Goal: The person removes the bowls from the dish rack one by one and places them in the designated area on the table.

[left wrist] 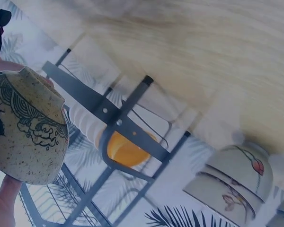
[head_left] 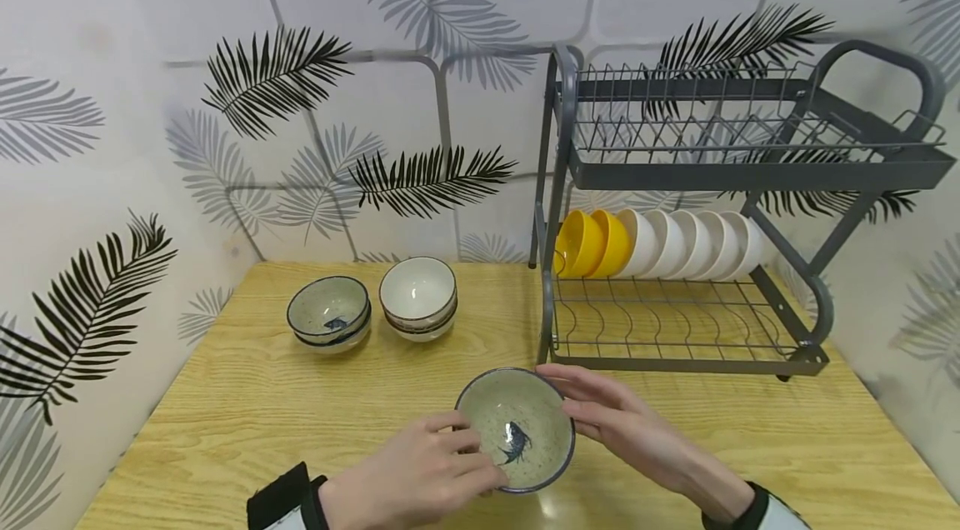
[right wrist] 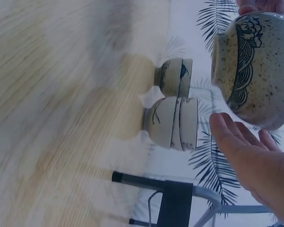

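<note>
A speckled grey-green bowl with a blue rim and a blue fish painted inside is held up above the table near its front. My left hand grips it by the left rim, fingers hooked over the edge. On the other side my right hand has its fingers extended at the bowl's right rim; whether they touch it I cannot tell. Dark wave patterns run round the outside of the bowl in the right wrist view, where the right hand lies beside it with fingers outstretched.
Two small stacks stand at the back left: speckled bowls and white-lined bowls. A grey two-tier dish rack occupies the right side. Yellow bowls and several white bowls stand on edge in its lower tier. Behind is a leaf-patterned wall.
</note>
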Demonstrator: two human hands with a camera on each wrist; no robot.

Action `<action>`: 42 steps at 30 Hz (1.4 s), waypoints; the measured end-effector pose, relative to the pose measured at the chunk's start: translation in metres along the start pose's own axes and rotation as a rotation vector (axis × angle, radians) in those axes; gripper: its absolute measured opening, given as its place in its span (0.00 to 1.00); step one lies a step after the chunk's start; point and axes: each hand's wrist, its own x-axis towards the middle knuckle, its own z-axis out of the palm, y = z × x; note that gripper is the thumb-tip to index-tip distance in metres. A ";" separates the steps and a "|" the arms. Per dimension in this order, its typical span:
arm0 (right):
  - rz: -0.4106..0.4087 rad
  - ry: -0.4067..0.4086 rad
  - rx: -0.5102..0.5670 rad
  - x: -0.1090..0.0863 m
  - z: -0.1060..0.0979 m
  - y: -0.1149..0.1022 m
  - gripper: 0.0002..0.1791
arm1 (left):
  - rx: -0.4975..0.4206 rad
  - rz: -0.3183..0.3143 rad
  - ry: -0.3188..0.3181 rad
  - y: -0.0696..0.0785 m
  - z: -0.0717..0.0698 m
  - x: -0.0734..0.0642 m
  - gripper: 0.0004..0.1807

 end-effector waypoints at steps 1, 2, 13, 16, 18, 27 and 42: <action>-0.013 -0.009 0.007 -0.001 -0.001 0.001 0.26 | -0.003 -0.011 0.007 -0.001 0.000 -0.002 0.09; -0.027 -0.019 0.012 -0.002 -0.002 0.001 0.26 | -0.005 -0.019 0.014 -0.002 -0.001 -0.003 0.08; -0.158 -0.119 -0.027 -0.008 -0.011 0.008 0.25 | 0.038 -0.138 0.024 -0.020 -0.006 -0.024 0.04; -0.180 -0.106 -0.084 -0.009 -0.013 0.009 0.24 | 0.054 -0.189 0.030 -0.026 -0.007 -0.030 0.06; -0.187 -0.099 -0.105 -0.010 -0.014 0.010 0.25 | 0.053 -0.225 0.036 -0.030 -0.008 -0.035 0.07; -0.172 -0.083 -0.117 -0.015 -0.021 0.013 0.24 | 0.098 -0.348 0.080 -0.055 -0.010 -0.057 0.04; -0.163 -0.039 -0.133 -0.022 -0.027 0.015 0.23 | 0.169 -0.544 0.074 -0.089 -0.010 -0.098 0.11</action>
